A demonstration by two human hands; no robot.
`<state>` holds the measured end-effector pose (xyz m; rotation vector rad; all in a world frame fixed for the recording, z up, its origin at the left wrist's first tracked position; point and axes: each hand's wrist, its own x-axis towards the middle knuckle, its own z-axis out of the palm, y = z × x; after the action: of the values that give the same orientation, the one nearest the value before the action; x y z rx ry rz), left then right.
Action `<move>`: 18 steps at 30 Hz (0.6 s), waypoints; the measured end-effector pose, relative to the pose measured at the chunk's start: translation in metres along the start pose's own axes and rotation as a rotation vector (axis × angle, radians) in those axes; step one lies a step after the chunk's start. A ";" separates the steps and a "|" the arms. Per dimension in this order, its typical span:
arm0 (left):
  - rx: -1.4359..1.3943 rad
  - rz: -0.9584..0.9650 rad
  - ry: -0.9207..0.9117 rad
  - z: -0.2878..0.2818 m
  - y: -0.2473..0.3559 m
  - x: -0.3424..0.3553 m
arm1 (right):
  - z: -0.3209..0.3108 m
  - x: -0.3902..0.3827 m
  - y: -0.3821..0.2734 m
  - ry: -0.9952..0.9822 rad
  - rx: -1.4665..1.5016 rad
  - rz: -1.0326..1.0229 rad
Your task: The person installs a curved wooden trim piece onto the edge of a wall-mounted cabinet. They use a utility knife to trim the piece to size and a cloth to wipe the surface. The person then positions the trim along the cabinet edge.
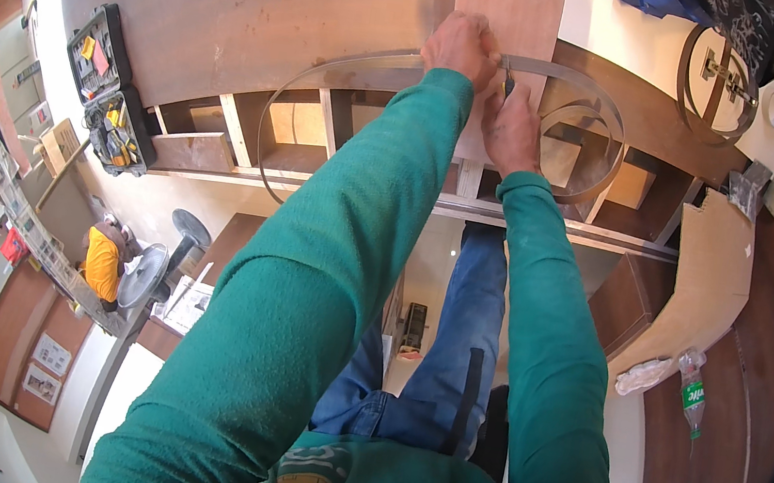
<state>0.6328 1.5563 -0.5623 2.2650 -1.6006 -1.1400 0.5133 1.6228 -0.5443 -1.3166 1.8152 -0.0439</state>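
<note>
My left hand [463,48] is closed on a long, thin brown strip of edge banding [580,77], above the wooden panel [360,3]. My right hand [513,129], just to the right and nearer, is closed on a small utility knife [509,84] whose tip points up at the strip. From my hands the band bows out in a wide loop to the left. On the right it curls round into a coil. Below the strip lies an open wooden frame [327,121] with several compartments.
An open black tool case [118,133] sits at the left end. More banding [686,85] is coiled at the far right, near a cardboard sheet [705,274] and a plastic bottle [691,399]. A person in yellow [102,265] is by a fan [144,276] at the lower left.
</note>
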 end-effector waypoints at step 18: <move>0.031 -0.020 0.011 0.002 0.001 0.004 | -0.006 0.000 -0.002 -0.039 -0.033 0.008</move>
<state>0.6312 1.5529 -0.5655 2.3073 -1.6066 -1.1134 0.5106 1.6196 -0.5394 -1.3244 1.7949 0.0156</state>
